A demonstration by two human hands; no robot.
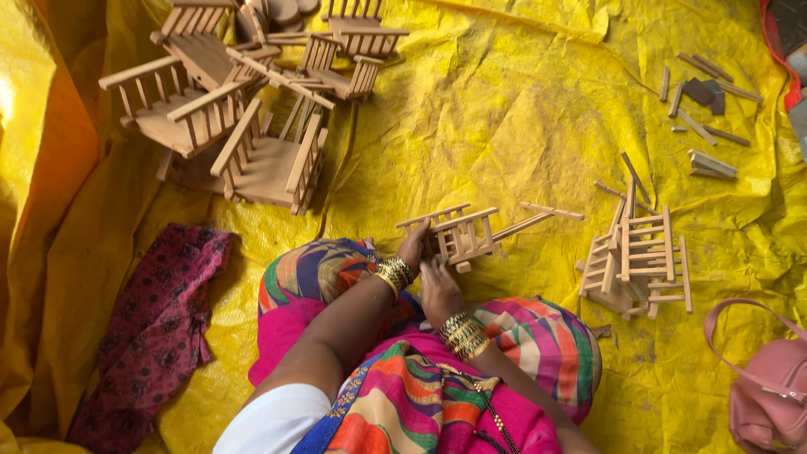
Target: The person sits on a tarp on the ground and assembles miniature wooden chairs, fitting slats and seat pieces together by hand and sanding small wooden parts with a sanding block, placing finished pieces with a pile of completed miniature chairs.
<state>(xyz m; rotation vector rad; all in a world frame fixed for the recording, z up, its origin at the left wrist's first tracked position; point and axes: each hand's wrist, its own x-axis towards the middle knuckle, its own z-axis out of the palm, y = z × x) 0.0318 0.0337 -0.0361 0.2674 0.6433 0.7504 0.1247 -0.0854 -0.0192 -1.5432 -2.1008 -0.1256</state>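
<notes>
While the person sits on a yellow sheet (521,118), the left hand (413,245) holds a small wooden frame (458,234). The right hand (439,290) rests just beside it, fingers curled, holding nothing. A pile of little chairs (235,109) lies well apart.

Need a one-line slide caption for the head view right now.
Both hands, left hand and right hand, on a small wooden frame over a yellow tarp, finished miniature chairs piled beyond.

Bare wood frame (461,236) (seemingly unvarnished)

Crinkled yellow tarp (521,126) covering floor, bright daylight.
</notes>
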